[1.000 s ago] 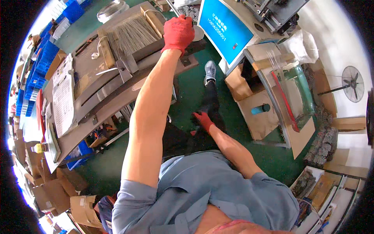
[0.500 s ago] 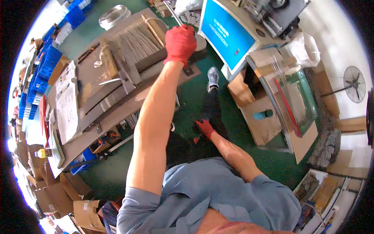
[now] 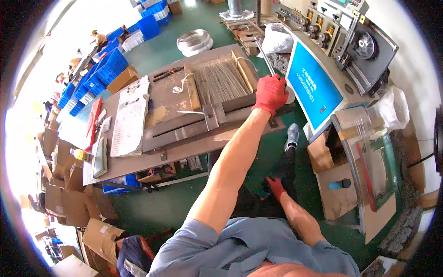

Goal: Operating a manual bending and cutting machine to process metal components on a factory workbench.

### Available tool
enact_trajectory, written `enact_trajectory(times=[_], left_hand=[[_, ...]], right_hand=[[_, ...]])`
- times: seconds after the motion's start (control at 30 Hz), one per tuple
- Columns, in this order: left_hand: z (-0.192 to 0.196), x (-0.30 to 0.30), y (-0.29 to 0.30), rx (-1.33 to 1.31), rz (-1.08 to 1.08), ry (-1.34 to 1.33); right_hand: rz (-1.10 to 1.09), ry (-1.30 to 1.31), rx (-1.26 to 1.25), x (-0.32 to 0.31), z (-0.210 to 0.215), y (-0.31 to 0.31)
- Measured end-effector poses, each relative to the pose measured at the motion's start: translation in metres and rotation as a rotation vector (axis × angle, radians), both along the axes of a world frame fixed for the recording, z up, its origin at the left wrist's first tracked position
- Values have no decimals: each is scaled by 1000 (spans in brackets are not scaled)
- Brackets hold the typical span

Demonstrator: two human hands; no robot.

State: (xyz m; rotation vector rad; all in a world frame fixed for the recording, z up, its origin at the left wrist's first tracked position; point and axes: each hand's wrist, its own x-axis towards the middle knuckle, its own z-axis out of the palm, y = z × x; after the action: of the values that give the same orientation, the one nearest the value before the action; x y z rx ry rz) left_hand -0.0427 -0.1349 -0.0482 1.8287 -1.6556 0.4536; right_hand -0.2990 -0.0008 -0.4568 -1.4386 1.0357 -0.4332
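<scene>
My left hand (image 3: 271, 94), in a red glove, is closed around a metal lever (image 3: 266, 56) at the right end of the workbench. Beside it, thin straight wires (image 3: 217, 82) lie side by side between two wooden strips; the right strip (image 3: 245, 74) has a cord on it. A slotted metal bar (image 3: 182, 132) runs along the bench's near side, with an upright metal plate (image 3: 211, 118) on it. Lower down, my right hand (image 3: 276, 187), also red-gloved, hangs beside my dark trouser leg. Its fingers look stretched out and apart, with nothing visible in them.
Printed sheets (image 3: 130, 115) and pliers (image 3: 168, 73) lie on the workbench (image 3: 159, 102). A machine with a blue panel (image 3: 314, 87) stands to the right, near a side table (image 3: 353, 152). Wire coils (image 3: 194, 42) and blue crates (image 3: 108, 64) are farther off; cardboard boxes (image 3: 76, 203) stand left.
My view has shifted, so the bench, the machine and both hands appear farther right and lower. My left hand stays closed on the lever; my right hand stays by my leg.
</scene>
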Motion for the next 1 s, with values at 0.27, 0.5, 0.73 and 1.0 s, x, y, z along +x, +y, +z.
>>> enact_trajectory(times=[0.27,0.5,0.73,1.0], left_hand=[[3,1,-5,25,-37,46],[2,0,-1,7,-24,45],[-1,0,-1,-15,-1,27],[-7,1,-1,9,41,0]], right_hand=[[161,133,260,3,-22,-16],[36,56,-41,-6,-59,-12],[-20,224,55,-2,-23,-6],[229,299,129,-7,-12,-11]])
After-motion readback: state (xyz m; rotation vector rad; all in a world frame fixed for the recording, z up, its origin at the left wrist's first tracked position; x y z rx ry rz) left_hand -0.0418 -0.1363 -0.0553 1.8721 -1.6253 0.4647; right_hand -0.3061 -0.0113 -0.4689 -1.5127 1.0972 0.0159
